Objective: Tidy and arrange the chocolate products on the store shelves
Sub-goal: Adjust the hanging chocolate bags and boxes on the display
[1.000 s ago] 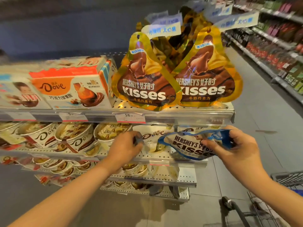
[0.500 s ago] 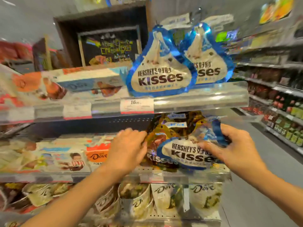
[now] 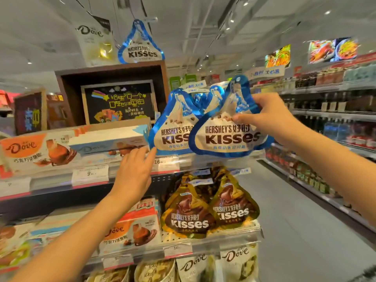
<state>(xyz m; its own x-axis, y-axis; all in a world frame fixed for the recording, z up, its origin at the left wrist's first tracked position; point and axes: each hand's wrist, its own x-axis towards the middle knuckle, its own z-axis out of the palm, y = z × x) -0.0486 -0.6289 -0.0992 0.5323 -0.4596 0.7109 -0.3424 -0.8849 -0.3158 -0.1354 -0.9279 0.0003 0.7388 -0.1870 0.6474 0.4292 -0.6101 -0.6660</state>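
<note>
The blue Kisses bag, held a second ago down by the lower shelf, has been carried up to the top shelf, where it is pinched near its upper edge by the right hand and set just in front of a matching blue bag. The placement is judged nearly done. The left hand has been raised too; its fingers are spread and hold nothing, seemingly touching that bag's lower corner, though blur hides the contact. Dove boxes lie to the left, gold Kisses bags below. Nothing is seen blocking the slot.
</note>
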